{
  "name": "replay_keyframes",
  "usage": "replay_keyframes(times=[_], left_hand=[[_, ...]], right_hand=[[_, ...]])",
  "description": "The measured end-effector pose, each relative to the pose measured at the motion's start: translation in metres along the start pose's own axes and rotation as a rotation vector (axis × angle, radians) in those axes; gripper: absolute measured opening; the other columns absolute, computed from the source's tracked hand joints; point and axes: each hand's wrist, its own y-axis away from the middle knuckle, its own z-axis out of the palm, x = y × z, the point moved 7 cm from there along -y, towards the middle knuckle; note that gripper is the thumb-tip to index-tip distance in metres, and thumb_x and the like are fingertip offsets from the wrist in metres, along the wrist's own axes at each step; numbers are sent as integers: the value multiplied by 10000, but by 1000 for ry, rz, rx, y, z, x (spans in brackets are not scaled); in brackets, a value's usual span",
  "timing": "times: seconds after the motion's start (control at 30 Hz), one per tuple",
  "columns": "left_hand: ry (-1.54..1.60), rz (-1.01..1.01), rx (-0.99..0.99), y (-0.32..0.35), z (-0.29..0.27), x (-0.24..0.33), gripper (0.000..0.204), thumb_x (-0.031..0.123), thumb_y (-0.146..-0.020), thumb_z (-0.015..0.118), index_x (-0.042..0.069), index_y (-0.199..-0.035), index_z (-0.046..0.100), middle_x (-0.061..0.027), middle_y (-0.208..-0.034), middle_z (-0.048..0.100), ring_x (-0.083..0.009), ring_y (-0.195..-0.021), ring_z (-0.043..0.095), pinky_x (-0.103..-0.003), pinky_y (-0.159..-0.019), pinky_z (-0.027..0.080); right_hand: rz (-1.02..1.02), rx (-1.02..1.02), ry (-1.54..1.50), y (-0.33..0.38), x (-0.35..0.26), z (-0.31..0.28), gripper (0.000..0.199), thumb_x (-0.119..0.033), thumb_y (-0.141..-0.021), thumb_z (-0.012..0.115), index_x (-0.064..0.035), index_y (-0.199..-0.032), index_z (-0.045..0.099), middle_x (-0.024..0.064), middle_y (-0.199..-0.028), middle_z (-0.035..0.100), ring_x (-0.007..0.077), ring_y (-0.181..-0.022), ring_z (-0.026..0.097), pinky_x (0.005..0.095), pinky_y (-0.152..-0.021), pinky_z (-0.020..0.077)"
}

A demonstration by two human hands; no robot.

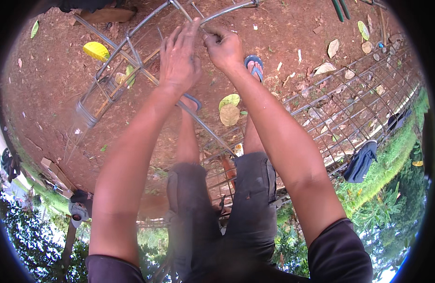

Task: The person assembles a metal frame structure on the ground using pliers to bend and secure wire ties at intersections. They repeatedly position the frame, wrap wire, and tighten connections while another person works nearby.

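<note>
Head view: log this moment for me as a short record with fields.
Left hand: fingers extended at the metal-rod frame; contact unclear
Right hand: fingers curled, beside the left; grip unclear
Frame: straight rods with bent, angular pieces
Right side: metal grid
Ground: reddish soil, yellow leaf left of the hands

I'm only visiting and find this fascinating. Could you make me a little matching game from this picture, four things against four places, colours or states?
Things:
1. Right hand
2. Bent-bar metal frame
3. Flip-flops
4. Crossed-bar grid

Places, colours or states:
A. Blue, worn by the person
B. Mostly along the right side of the picture
C. With fingers curled
D. Mostly in the upper left of the picture

Right pairs: 1-C, 2-D, 3-A, 4-B
</note>
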Motion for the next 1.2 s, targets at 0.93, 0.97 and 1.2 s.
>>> replay_keyframes(times=[0.93,0.97,1.2], left_hand=[[214,-83,-38,0,-8,-21,871,-58,-721,518,143,-1487,156,-146,-1360,471,-316,-1268,412,-448,-1098,275],[232,-78,-70,-4,-7,-22,854,-36,-739,528,137,-1486,153,-149,-1339,491,-312,-1277,406,-452,-1101,265],[240,-152,-162,-8,-7,-16,867,34,-766,571,146,-1493,111,-138,-1337,505,-287,-1324,363,-456,-1141,196]], right_hand=[[651,-233,-904,1,31,24,189,-233,-884,658,-84,-933,553,-2,-668,495,50,-470,356,175,-414,266],[633,-281,-992,0,37,28,185,-230,-890,648,-84,-947,549,0,-679,496,53,-477,356,177,-413,267],[694,-423,-1308,17,46,69,284,-329,-921,574,-82,-1058,549,5,-756,567,71,-541,460,203,-441,356]])
